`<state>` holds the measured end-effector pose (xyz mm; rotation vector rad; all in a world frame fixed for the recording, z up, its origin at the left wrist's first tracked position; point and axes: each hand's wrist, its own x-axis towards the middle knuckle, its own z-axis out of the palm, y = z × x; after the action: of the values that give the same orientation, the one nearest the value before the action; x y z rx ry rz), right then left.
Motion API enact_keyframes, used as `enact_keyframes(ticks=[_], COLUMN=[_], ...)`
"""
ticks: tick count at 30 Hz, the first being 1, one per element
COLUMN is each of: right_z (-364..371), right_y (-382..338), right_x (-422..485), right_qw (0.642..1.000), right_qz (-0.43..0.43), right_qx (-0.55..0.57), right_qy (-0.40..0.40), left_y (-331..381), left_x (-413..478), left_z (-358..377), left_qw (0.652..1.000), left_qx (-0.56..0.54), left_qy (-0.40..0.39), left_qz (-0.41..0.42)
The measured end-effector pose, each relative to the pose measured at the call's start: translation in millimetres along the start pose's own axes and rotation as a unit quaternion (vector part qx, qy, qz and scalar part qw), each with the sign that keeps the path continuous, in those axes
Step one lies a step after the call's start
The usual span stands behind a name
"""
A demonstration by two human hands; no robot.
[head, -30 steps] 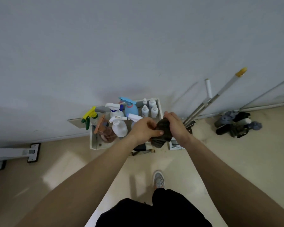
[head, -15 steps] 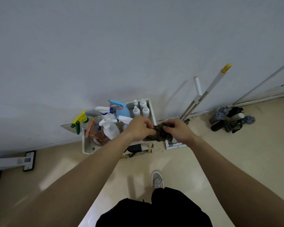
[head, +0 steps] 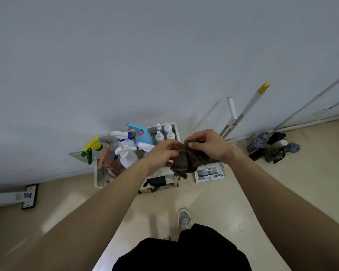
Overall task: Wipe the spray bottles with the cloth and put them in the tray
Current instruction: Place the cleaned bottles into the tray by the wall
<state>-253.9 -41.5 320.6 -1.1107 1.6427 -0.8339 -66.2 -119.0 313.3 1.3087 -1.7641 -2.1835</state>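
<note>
Head: I see left hand (head: 162, 153) and right hand (head: 209, 145) pinching dark cloth (head: 190, 162) over tray (head: 98, 176), likely bunching it to wipe.

The tray (head: 96, 178) stood against the wall (head: 125, 55), spray bottles (head: 127, 159) in it, 4 small bottles (head: 159, 136) at its 1 o'clock corner. Poles (head: 243, 112) leaned at its 2 o'clock.

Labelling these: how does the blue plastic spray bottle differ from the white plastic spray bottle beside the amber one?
The blue plastic spray bottle has a blue trigger, the white plastic spray bottle a white one. The blue one stands behind, the white one in front. Both stand upright in the white tray.
</note>
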Motion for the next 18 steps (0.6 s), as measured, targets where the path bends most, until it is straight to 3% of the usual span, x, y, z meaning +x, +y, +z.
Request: enact_keyframes(ticks=[6,11,14,18], right_z=[-6.6,-4.6,3.1,9.5], right_y=[-6.7,-0.5,-4.6,-7.7], right_x=[4.3,4.1,2.8,2.6], right_qw=[1.0,0.997,0.991,0.967], right_qz=[0.014,0.058,0.106,0.161], right_qx=[-0.006,-0.043,0.074,0.179], right_qy=[-0.011,0.008,0.044,0.082], left_y=[-5.6,-5.9,-3.4,-9.3], left_x=[-2.8,-2.6,-7.3,-8.9], left_z=[-6.8,-14.1,-11.1,-3.1], left_qw=[0.981,0.99,0.999,0.974], left_qx=[0.188,0.114,0.044,0.198], left_qy=[0.026,0.073,0.014,-0.02], left_qz=[0.048,0.026,0.026,0.108])
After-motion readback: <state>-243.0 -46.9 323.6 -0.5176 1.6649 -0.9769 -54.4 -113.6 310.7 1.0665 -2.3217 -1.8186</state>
